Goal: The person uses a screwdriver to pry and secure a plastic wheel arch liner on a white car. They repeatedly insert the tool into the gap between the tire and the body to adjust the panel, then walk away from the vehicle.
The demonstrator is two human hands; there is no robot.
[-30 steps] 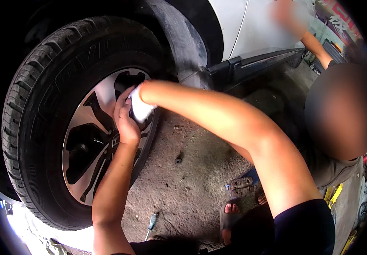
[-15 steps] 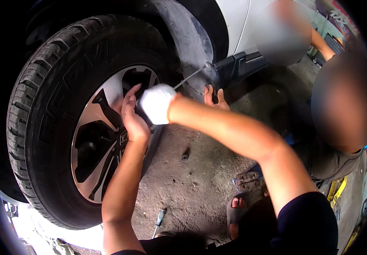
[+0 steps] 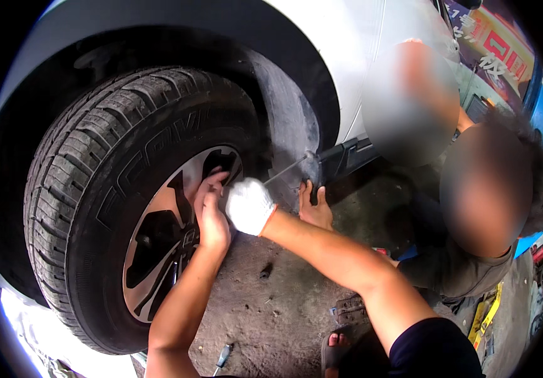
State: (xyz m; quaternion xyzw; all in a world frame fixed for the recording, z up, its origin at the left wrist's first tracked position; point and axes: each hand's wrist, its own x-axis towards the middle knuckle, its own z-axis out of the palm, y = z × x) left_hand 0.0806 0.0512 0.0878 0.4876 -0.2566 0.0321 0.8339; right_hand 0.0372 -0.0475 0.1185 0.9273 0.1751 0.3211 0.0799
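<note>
My right hand [image 3: 250,206], in a white glove, is closed around a screwdriver-like tool with a long thin metal shaft [image 3: 285,170]. The glove hides its handle. The shaft's tip meets a fastener at the rear edge of the grey wheel-arch liner [image 3: 287,107], beside the black sill trim [image 3: 345,157]. Bare, with fingers stretched and slightly curved, my left hand [image 3: 211,211] is next to the glove in front of the wheel's alloy rim [image 3: 152,242]; whether it touches the tool is hidden. A co-worker's hand [image 3: 315,206] rests at the liner's lower corner.
The big black tyre [image 3: 82,208] stands at the left under a white car body [image 3: 359,38]. A co-worker in a dark shirt [image 3: 432,271] crouches at the right. On the concrete floor lie a screwdriver [image 3: 223,356] and a small dark piece [image 3: 265,271]. Yellow tool parts [image 3: 486,318] lie farther right.
My view has tilted up, so wheel and hands appear lower in it. Both hands stay near the rim, the shaft still at the liner's edge. The co-worker's hand remains at the corner.
</note>
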